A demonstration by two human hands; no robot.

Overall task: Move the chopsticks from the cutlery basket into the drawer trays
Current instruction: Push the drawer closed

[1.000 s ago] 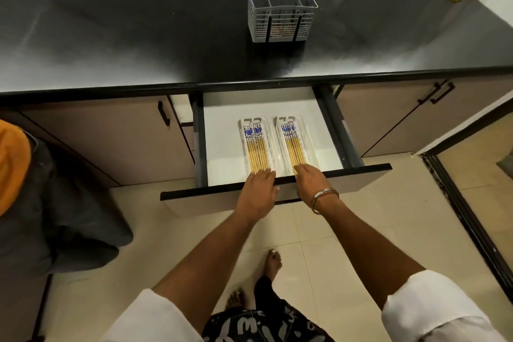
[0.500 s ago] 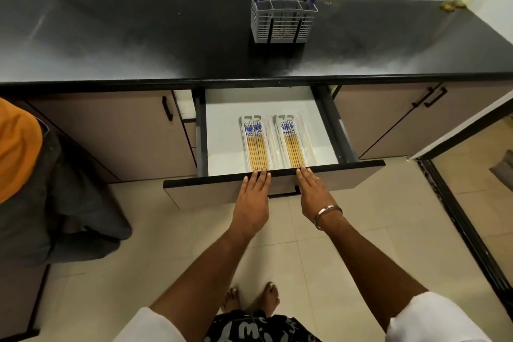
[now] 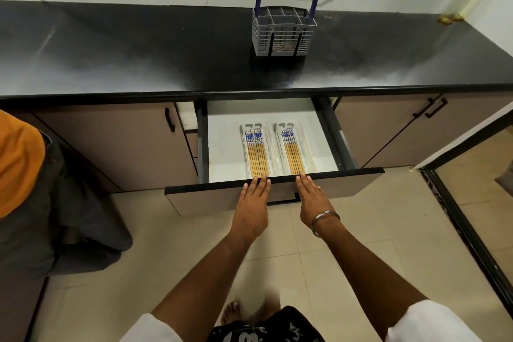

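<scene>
From the head camera I look down on an open drawer [image 3: 277,189] under a black countertop [image 3: 138,58]. The drawer floor is white.

Two clear plastic trays lie side by side inside it, lengthwise front to back. The left tray [image 3: 244,130] and the right tray [image 3: 305,147] sit close together, with a narrow strip of white floor between them. Each holds a bundle of chopsticks laid flat, with blue-patterned ends toward the back and plain wooden ends toward the front. Left bundle [image 3: 256,154]; right bundle [image 3: 293,151].

Left hand [image 3: 252,203]: flat, palm down, fingers straight and together, grasping nothing. Its fingertips [image 3: 259,179] rest on the dark top edge of the drawer front, just before the near end of the left tray.

Right hand [image 3: 312,200]: the same pose, released and extended, fingertips [image 3: 302,177] on that same edge before the right tray. A metal bangle [image 3: 323,221] circles the wrist. Both forearms emerge from white sleeves.

The drawer's black pull handle [image 3: 283,200] shows between the two hands, untouched.

The cutlery basket [image 3: 283,33] stands upright toward the back of the countertop, grey mesh with a blue handle, well apart from the drawer. Its top compartments look empty from here; something brownish shows low behind the mesh, and I cannot tell what.

A bare foot [image 3: 230,314] shows on the tiled floor below.
</scene>
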